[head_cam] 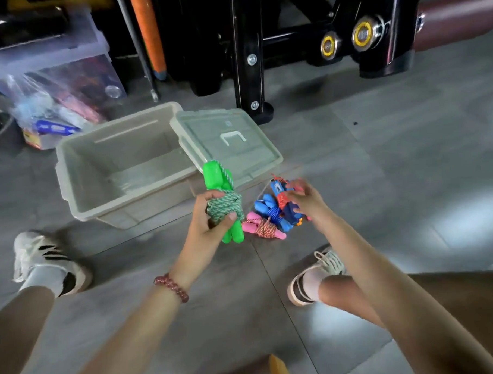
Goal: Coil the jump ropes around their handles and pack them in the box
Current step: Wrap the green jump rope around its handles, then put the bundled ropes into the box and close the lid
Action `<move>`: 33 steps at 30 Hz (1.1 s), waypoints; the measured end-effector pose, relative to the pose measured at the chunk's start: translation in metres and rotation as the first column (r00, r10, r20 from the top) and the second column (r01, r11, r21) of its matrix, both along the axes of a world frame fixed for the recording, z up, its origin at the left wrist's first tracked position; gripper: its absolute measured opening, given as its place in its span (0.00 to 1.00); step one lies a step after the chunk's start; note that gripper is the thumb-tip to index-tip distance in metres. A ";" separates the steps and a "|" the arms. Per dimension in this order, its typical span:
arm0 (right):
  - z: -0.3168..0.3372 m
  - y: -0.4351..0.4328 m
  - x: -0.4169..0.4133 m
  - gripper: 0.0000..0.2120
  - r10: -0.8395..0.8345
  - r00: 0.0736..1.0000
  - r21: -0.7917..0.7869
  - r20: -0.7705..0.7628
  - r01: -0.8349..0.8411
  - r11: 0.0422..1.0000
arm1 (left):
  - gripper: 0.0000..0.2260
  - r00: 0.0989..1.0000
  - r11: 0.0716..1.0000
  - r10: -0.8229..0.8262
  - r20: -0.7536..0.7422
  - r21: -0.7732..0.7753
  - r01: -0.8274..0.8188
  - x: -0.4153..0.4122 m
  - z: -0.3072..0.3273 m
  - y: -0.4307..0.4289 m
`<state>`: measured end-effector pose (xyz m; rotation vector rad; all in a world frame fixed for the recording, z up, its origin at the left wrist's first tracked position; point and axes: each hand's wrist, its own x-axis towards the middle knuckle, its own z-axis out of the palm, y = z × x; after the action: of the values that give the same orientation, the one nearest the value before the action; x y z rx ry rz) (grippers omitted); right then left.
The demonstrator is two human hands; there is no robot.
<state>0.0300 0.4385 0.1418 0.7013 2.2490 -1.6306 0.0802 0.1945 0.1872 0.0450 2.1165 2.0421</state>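
In the centre of the frame, my left hand (205,217) grips the green plastic-handled jump rope (226,207). Fingers and thumb curl around its wound cord, I think so that the coil does not loosen. At centre right, my right hand (306,201) is blurred, but its fingers seem closed on the dark blue-handled jump rope with red cord (281,192). The grey plastic box (69,172) stands open at centre left.

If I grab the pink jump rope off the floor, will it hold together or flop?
Probably holds together: the pink jump rope has its cord wound snugly around both handles. Likely light: the left hand holds the similar green jump rope upright one-handed. A cord end may dangle; I can't see it tucked.
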 end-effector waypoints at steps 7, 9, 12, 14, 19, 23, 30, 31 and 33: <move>-0.130 0.040 -0.006 0.18 0.019 0.996 0.224 0.092 -0.039 0.974 | 0.17 0.998 1.000 -0.028 0.064 -0.004 0.028 -0.025 -0.049 0.025; -0.135 0.037 -0.010 0.16 -0.025 0.999 0.237 0.043 0.014 0.972 | 0.16 0.996 0.999 -0.034 0.078 -0.016 0.035 -0.028 -0.056 0.028; -0.132 0.028 -0.005 0.16 -0.147 0.989 0.259 0.011 0.139 0.956 | 0.16 0.996 0.999 -0.017 0.088 -0.034 0.020 -0.033 -0.062 0.029; -0.120 0.017 0.009 0.16 -0.266 0.964 0.246 -0.008 0.260 0.934 | 0.16 0.997 0.999 -0.012 0.072 -0.032 0.015 -0.034 -0.060 0.031; -0.044 -0.037 0.041 0.11 -0.339 0.882 0.011 -0.327 0.362 0.932 | 0.22 0.999 0.997 0.051 -0.004 -0.053 -0.051 -0.034 -0.048 0.008; 0.004 -0.101 0.011 0.12 -0.209 0.887 -0.290 -0.411 0.090 0.953 | 0.22 0.980 0.974 0.186 -0.077 -0.118 -0.194 -0.055 -0.034 -0.046; 0.007 -0.242 -0.086 0.12 0.278 0.861 -0.072 -0.426 -0.339 0.938 | 0.23 0.881 0.797 0.457 -0.117 -0.386 -0.465 -0.114 -0.053 -0.195; 0.002 -0.259 -0.098 0.11 0.329 0.854 -0.045 -0.402 -0.377 0.925 | 0.22 0.886 0.832 0.444 -0.135 -0.306 -0.463 -0.125 -0.058 -0.210; -0.014 -0.289 -0.117 0.12 0.407 0.848 -0.022 -0.339 -0.439 0.898 | 0.23 0.902 0.859 0.399 -0.166 -0.275 -0.431 -0.145 -0.068 -0.234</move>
<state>-0.0868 0.1500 0.1281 -0.1115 2.2962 -1.7028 -0.0647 -0.0397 0.1188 -0.3978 2.6777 1.9158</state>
